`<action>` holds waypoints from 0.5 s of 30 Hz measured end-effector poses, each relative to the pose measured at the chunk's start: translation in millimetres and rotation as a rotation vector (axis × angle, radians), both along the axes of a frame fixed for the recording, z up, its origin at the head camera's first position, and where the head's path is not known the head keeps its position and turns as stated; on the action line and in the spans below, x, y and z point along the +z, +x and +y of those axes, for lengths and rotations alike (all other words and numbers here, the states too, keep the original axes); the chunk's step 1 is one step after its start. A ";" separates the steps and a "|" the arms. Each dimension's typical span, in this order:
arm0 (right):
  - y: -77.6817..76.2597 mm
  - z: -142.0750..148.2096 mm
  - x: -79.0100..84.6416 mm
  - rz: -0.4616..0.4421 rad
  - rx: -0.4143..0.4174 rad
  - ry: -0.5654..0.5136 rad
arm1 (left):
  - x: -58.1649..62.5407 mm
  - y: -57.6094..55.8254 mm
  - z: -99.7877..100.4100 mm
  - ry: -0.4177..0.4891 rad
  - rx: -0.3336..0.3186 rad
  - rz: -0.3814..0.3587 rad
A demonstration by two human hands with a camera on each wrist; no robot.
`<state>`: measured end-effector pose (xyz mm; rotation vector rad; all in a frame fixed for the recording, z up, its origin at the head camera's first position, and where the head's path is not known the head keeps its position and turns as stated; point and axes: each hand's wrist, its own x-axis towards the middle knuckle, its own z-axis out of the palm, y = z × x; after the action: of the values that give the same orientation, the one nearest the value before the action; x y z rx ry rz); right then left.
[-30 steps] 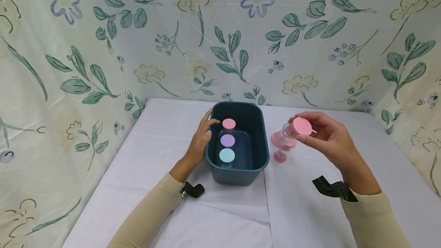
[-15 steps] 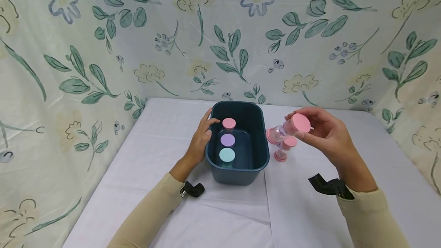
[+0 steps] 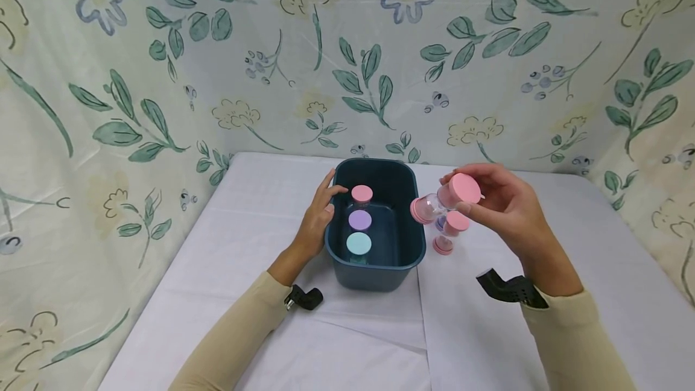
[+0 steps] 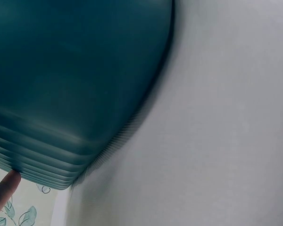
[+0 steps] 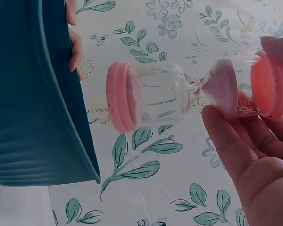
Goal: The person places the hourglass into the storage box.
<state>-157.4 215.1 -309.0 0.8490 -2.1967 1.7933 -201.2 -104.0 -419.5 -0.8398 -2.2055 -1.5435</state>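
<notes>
**Right hand holds a tilted pink sand timer beside the dark bin**

The pink-capped sand timer [image 3: 429, 207] hangs in the air at the bin's right side, tilted well over, its free end toward the bin; pinkish sand shows in both bulbs. The right hand [image 3: 507, 204] grips its other end between thumb and fingers.

Just below and behind the held timer, a second pink-capped timer [image 3: 456, 223] stands on the table, with a purple piece [image 3: 440, 222] partly hidden behind it.

The dark blue-green bin [image 3: 374, 279] stands to the left of these. Inside, along its left side, three timers stand in a row: pink-capped [image 3: 362, 194] at the far end, purple-capped [image 3: 360, 220] in the middle, turquoise-capped [image 3: 359, 243] nearest the person.

The left hand [image 3: 312, 222] holds the bin's left rim, a finger bent over the edge and others along the outer wall.

White cloth [image 3: 336, 349] covers the table; a floral curtain [image 3: 217, 59] rises behind.
</notes>
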 end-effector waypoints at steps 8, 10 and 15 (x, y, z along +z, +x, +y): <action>-4.8 -10.4 -1.7 -0.017 0.044 0.012 | -1.5 -0.6 -0.3 0.005 -0.004 -0.001; -6.2 -13.3 -3.4 -0.023 0.052 0.019 | -1.9 -0.8 -0.2 0.006 -0.005 -0.005; -9.7 -21.2 -8.1 -0.009 0.077 0.039 | -2.7 -1.2 -0.4 0.014 -0.006 -0.005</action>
<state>-167.1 193.9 -317.0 0.9478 -2.2407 1.7977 -202.4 -104.4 -422.2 -0.8400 -2.1958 -1.5637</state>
